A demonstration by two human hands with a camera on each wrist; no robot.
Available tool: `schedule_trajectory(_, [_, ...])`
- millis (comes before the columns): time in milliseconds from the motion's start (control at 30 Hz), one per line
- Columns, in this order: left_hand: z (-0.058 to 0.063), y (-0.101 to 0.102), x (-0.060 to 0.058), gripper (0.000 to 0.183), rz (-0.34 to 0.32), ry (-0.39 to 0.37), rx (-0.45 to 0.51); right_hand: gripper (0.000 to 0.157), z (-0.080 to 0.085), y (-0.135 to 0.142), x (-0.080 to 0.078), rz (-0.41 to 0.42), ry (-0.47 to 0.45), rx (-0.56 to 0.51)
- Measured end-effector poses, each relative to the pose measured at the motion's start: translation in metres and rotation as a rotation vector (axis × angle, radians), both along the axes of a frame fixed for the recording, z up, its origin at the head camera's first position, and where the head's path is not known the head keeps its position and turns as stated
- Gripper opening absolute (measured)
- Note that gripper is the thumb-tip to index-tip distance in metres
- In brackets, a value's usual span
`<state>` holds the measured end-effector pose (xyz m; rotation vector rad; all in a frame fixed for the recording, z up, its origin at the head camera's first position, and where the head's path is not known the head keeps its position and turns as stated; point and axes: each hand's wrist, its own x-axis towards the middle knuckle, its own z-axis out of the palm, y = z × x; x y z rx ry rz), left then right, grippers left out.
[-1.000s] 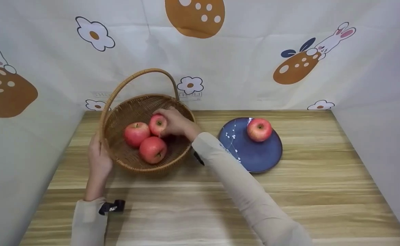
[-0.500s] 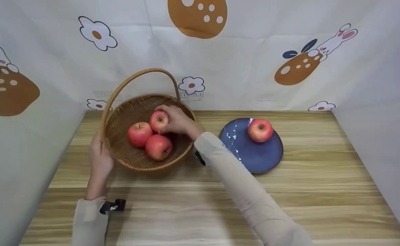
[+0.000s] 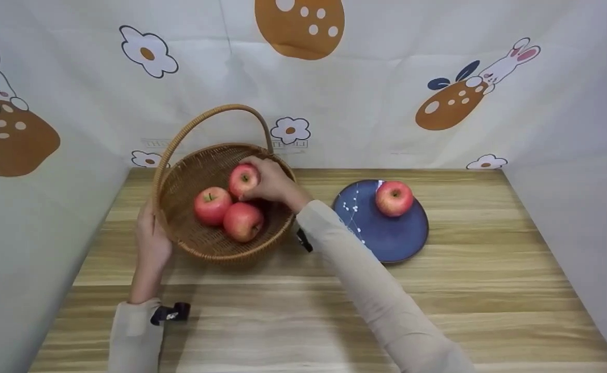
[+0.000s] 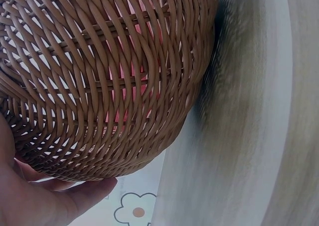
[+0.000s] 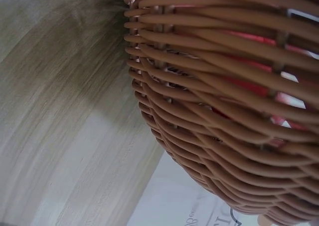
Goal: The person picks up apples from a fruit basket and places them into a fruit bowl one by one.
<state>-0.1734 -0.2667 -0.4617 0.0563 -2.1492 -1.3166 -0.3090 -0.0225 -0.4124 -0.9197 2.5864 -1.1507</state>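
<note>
In the head view, the wicker basket (image 3: 179,186) stands on the left half of the table with several red apples visible inside. My right hand (image 3: 270,181) reaches in over the right rim and grips the rearmost apple (image 3: 242,179) between thumb and fingers. Just in front of it lie a left apple (image 3: 212,206) and a front apple (image 3: 243,223). Against the outer left side of the basket, my left hand (image 3: 153,242) holds the wall; the left wrist view shows its fingers (image 4: 92,192) along the weave. Only basket weave and red behind it show in the right wrist view.
To the right, a dark blue plate (image 3: 396,235) with white blossom decoration carries one apple (image 3: 394,198). The basket's tall handle (image 3: 199,120) arches above its opening. A printed white cloth (image 3: 365,103) hangs behind the wooden table (image 3: 262,321) and at both sides.
The apple in my right hand has risen slightly and shifted right. The two other apples in the basket have rolled a little to the right. My left hand stays on the basket.
</note>
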Motion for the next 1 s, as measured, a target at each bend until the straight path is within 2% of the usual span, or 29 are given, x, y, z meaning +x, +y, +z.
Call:
schedule_trajectory(233, [0.001,0.0,0.001,0.043,-0.006,0.0,-0.008,0.079,-0.001,0.0,0.0,-0.021,0.004,-0.044])
schedule_trajectory(467, [0.004,0.001,0.002,0.043,-0.006,-0.027,-0.011,0.078,0.004,0.002,0.005,-0.063,0.044,-0.022])
schedule_trajectory(767, [0.002,0.001,0.0,0.044,-0.013,-0.027,-0.012,0.077,0.008,0.006,0.009,-0.119,0.033,-0.008])
schedule_trajectory(1000, [0.002,0.001,0.001,0.039,-0.015,-0.009,0.009,0.078,0.012,0.007,0.01,-0.109,0.0,-0.063])
